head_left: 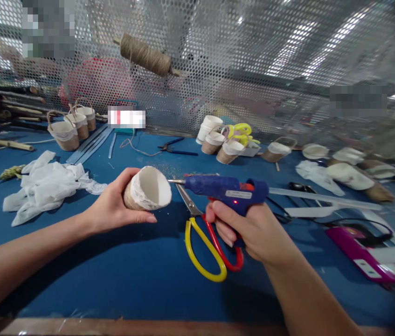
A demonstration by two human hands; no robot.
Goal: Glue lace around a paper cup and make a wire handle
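Observation:
My left hand (111, 205) is closed round a small paper cup (148, 189) wrapped in jute twine with white lace at its rim. The cup lies on its side, its mouth facing right. My right hand (253, 228) grips a blue hot glue gun (225, 189) with a red light lit on its side. The gun's metal nozzle points left and ends just beside the cup's rim. Scissors (207, 242) with yellow and red handles lie on the blue table (130, 275) under the gun.
White lace fabric (46, 184) lies at the left. Small twine baskets (71, 126) stand at the back left, more cups (218, 140) at the back centre. A jute spool (144, 55) hangs on the mesh wall. A magenta device (361, 252) and glue sticks (323, 198) lie at the right.

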